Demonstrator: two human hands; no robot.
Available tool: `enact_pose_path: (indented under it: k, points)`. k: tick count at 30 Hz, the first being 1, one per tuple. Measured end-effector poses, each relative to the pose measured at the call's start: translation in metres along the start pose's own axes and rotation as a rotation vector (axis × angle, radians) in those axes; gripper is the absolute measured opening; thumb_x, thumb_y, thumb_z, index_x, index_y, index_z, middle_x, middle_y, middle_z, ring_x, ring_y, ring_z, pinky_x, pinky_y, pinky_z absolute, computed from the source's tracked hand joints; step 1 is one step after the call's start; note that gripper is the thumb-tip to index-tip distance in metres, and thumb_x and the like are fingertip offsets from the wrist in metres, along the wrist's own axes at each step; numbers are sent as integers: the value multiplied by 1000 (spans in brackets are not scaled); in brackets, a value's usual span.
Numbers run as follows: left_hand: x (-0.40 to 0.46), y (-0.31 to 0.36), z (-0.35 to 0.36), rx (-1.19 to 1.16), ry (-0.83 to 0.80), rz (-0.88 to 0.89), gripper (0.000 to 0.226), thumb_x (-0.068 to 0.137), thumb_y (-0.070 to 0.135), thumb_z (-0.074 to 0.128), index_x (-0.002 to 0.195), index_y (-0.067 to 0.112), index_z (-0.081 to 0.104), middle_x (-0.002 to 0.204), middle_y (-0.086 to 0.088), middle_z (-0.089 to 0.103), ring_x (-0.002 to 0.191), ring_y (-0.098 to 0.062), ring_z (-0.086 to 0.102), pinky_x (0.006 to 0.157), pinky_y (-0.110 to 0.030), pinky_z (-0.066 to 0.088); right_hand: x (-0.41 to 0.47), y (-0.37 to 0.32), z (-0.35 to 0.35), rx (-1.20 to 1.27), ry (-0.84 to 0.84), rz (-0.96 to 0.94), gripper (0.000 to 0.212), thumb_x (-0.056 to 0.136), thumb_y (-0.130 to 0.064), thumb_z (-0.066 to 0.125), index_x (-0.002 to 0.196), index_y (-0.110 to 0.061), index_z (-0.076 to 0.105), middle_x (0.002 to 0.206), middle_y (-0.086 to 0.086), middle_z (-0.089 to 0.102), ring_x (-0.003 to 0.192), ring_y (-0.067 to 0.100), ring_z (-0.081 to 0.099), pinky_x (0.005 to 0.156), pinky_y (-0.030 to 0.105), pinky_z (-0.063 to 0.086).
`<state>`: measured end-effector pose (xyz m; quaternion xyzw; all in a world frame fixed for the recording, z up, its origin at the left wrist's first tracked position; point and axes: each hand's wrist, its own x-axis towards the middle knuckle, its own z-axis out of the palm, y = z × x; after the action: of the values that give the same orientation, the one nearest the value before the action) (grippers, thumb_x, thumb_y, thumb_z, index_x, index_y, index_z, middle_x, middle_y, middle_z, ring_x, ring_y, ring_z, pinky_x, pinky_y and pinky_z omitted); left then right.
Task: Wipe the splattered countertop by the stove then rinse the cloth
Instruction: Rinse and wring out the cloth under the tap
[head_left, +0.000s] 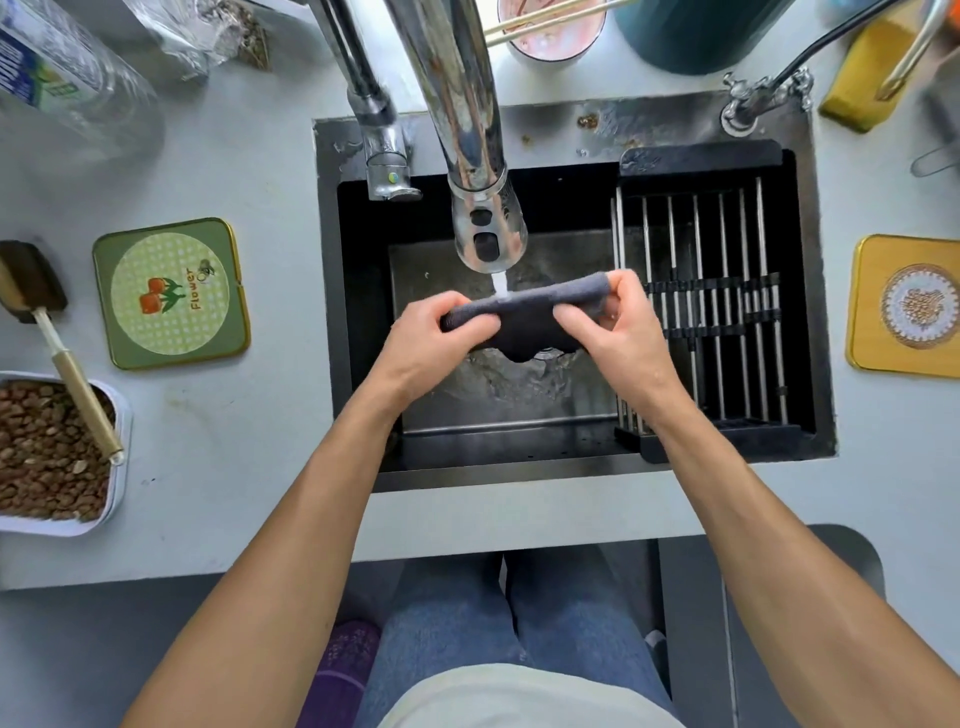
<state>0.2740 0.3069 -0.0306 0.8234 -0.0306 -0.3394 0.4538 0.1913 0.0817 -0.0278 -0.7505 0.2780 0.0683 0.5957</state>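
Rinsing cloth (524, 317), "Flower" coaster (171, 293) beside sink (818, 291)

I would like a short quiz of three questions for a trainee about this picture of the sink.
1. True or false: water from the tap falls on the cloth.
2. Which hands hold the cloth? A) only the left hand B) only the right hand C) both
3. Fill in: the green tin with the flower picture lies on the counter to the ____ of the sink.

Key: 1. True. 2. C, one hand pinches each end of the cloth. 3. Left.
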Motion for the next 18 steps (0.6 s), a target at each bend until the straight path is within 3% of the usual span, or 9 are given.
enact_pose_path:
  k: [2,4,6,8,10,13,18]
  points:
    - [5,4,1,-261,13,-48,26,86,45,78,89,20,75,81,14,71,75,-1,64,71,-14,49,7,-2,1,201,-29,157,40,90,-37,78,116,-26,51,107,9,78,93,15,75,79,38,58]
    - [12,3,6,-491,-24,-102,27,92,34,79,110,13,79,103,-2,82,94,-14,76,86,-26,59,15,-2,6,371,-33,244,38,99,-27,72,130,-13,55,112,7,78,95,16,75,82,37,58]
    - [17,0,14,-706,-135,-169,36,101,19,71,134,4,70,127,-17,77,112,-27,74,100,-41,60,21,-1,14,544,-22,295,41,105,-16,64,141,-2,52,126,17,73,106,21,71,97,40,59]
    - [22,-5,24,-807,-152,-231,41,105,11,63,145,3,59,139,-20,71,122,-32,70,106,-48,58,26,1,20,643,-41,349,42,106,-12,62,144,3,53,136,23,68,116,28,68,108,43,53]
    - [23,-6,33,-834,-77,-252,36,107,11,62,143,7,59,133,-14,74,118,-29,72,102,-46,61,30,4,21,671,-93,464,38,102,-14,67,136,4,63,133,22,70,119,31,70,108,45,55]
    - [27,-4,43,-848,-18,-262,22,108,19,63,129,13,65,116,-9,78,103,-23,77,90,-41,65,34,16,25,590,-157,726,36,102,-18,68,133,0,66,129,18,70,108,28,69,93,42,60]
    - [32,6,50,-959,-90,-327,37,106,45,58,116,13,74,118,-19,76,107,-31,75,99,-47,62,40,35,42,566,-173,803,35,107,-20,58,141,-14,62,129,12,68,98,24,68,80,42,61]
